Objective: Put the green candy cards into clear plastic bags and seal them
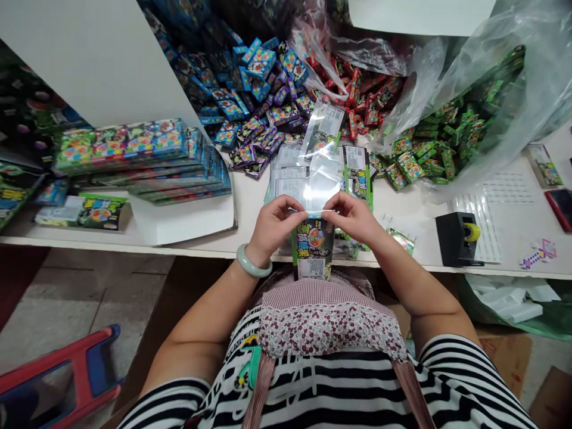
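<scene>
My left hand (pixel 273 223) and my right hand (pixel 353 215) both pinch the top edge of a clear plastic bag holding a printed card pack (pixel 313 249), held upright over the table's near edge. A pale green bangle (pixel 252 264) sits on my left wrist. Just beyond my hands lies a stack of empty clear bags (pixel 308 176) with printed header cards.
Piles of small boxes cover the white table (pixel 411 208): blue and purple ones (pixel 259 95), red ones (pixel 357 89), green ones (pixel 442 137) in a large plastic bag. Flat packs (pixel 138 155) are stacked at left. A black tape dispenser (pixel 458 238) stands at right. A red-blue stool (pixel 67 369) is on the floor.
</scene>
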`<state>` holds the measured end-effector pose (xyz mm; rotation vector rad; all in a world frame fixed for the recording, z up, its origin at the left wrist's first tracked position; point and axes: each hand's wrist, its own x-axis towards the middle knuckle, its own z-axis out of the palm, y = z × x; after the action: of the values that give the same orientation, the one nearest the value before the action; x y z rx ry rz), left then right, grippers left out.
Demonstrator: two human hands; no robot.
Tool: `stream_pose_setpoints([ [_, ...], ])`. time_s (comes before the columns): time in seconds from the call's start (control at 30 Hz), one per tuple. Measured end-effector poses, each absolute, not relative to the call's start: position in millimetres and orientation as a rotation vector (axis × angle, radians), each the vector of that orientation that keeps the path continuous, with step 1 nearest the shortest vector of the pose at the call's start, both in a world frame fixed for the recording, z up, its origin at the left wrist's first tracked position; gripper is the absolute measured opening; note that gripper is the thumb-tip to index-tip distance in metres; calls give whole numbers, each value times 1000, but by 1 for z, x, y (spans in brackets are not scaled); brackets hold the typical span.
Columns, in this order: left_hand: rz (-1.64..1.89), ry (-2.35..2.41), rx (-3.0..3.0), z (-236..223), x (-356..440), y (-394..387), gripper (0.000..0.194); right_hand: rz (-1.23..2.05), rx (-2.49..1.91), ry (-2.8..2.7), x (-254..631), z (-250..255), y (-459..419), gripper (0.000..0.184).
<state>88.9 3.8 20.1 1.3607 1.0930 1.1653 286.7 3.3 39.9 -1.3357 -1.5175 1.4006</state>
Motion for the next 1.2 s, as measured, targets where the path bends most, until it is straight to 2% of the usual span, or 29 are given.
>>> stream_pose_setpoints([
  [0.27, 973, 888, 1417, 26, 71, 4, 13, 1468, -1260, -1637, 294, 42, -2, 23],
  [0.53, 940, 912, 1433, 27, 60, 11, 23, 1063, -1112, -1751, 291, 28, -22, 9],
  [0.67, 873, 919, 1594, 28, 60, 7, 19, 954, -1112, -1783, 290, 21, -24, 7],
  [0.87, 951, 1077, 1615, 3, 68, -1, 16, 937, -1107, -1839, 284, 10, -21, 12],
  [0.97, 1029, 1107, 1631, -5, 74, -1, 14, 1055, -1114, -1809, 308, 8, -17, 13],
  [1.07, 1154, 1132, 1592, -7, 75, 0, 11, 993, -1387, -1678, 366, 7, -13, 24],
  [1.2, 1169, 1184, 1561, -10, 76, 1, 11, 595, -2138, -1606, 444, 0, -8, 18],
])
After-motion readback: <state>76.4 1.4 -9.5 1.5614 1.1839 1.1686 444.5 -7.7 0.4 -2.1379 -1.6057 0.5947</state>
